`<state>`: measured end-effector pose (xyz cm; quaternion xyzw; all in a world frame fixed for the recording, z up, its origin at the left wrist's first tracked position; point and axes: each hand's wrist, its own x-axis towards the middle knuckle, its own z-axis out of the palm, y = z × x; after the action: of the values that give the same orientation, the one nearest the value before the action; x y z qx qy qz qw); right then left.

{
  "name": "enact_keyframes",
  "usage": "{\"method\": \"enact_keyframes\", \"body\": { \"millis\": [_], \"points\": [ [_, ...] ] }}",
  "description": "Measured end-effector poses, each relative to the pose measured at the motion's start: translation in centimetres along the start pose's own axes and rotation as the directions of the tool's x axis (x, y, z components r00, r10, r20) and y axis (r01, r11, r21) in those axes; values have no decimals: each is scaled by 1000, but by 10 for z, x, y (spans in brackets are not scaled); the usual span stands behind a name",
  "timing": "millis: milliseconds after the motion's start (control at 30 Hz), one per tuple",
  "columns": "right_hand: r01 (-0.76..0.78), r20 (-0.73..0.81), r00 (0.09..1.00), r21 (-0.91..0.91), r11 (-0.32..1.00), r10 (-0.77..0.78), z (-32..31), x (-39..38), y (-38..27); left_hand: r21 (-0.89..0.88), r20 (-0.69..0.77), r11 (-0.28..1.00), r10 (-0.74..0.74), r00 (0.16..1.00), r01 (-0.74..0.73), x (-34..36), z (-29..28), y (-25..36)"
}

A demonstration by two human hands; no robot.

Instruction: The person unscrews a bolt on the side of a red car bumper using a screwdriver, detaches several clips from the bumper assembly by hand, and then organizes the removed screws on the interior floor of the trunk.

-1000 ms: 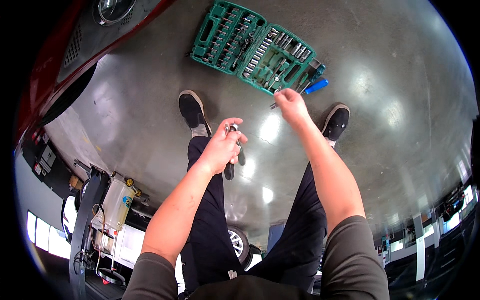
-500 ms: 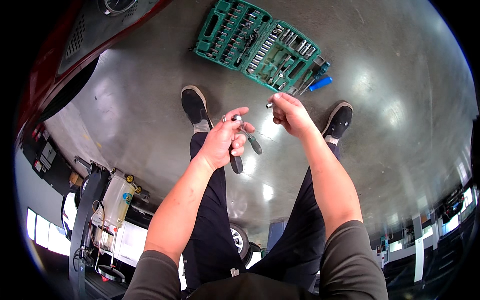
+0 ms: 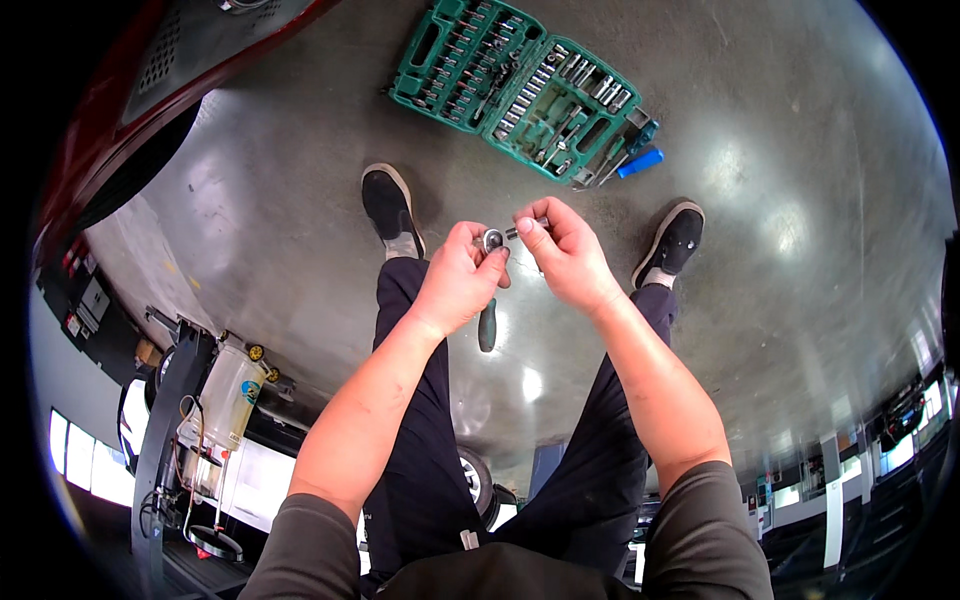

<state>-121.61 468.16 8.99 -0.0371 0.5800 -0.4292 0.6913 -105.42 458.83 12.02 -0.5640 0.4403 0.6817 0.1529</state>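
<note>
My left hand (image 3: 455, 280) is closed round a ratchet wrench, its round silver head (image 3: 492, 240) showing between thumb and fingers. A dark green and black handle (image 3: 487, 328) hangs below that hand; whether it belongs to the ratchet or to a second tool I cannot tell. My right hand (image 3: 568, 258) pinches a small silver socket (image 3: 513, 233), its end right beside the ratchet head. Whether the two pieces touch is too small to tell. Both hands are held close together above the floor, between my knees.
An open green socket case (image 3: 490, 122) lies on the floor ahead, filled with bits and sockets. Screwdrivers, one with a blue handle (image 3: 640, 163), lie at its right end. A red car (image 3: 100, 130) stands at the upper left. A clear tank (image 3: 228, 395) is at the lower left.
My right hand has moved left and brought the socket to the ratchet head. My left hand has turned, closing round the ratchet; one of the two handles seen before is now hidden.
</note>
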Motion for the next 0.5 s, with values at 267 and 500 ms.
{"method": "enact_keyframes", "body": {
  "millis": [267,500],
  "points": [
    [158,-56,981,-334,929,-187,20,-17,-10,16,-91,997,-72,993,74,0,4,7],
    [450,169,876,-622,641,-451,13,-12,-1,-5,-47,996,-84,995,84,-1,0,5]
  ]
}}
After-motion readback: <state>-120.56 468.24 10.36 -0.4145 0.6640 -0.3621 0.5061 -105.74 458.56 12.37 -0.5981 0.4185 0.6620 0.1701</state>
